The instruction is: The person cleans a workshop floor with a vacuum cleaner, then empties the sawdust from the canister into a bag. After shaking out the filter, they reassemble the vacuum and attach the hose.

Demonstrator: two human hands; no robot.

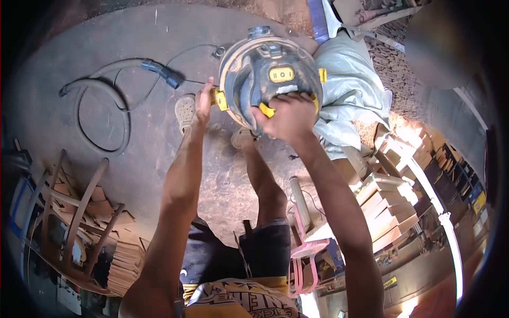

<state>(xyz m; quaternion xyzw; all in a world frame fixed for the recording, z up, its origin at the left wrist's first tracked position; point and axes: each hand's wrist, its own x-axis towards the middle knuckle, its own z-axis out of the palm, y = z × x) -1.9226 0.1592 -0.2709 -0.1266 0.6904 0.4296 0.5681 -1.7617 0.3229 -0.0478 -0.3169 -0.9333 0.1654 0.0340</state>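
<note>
A round, dusty black vacuum machine (265,63) with a yellow switch panel (281,74) and yellow side latches stands on the floor in front of me. My right hand (290,115) is wrapped round the handle on its top. At the left side of the machine, my left hand (204,100) is beside a yellow latch (219,99), its fingers stretched out. Whether the left palm touches the latch is hard to tell.
A grey hose (127,119) with a black end lies coiled on the left, near a thin cable. Pale sacks (347,85) stand right of the machine. Wooden frames (87,196), stacked wood pieces (389,212) and a pink chair (309,249) are nearer me.
</note>
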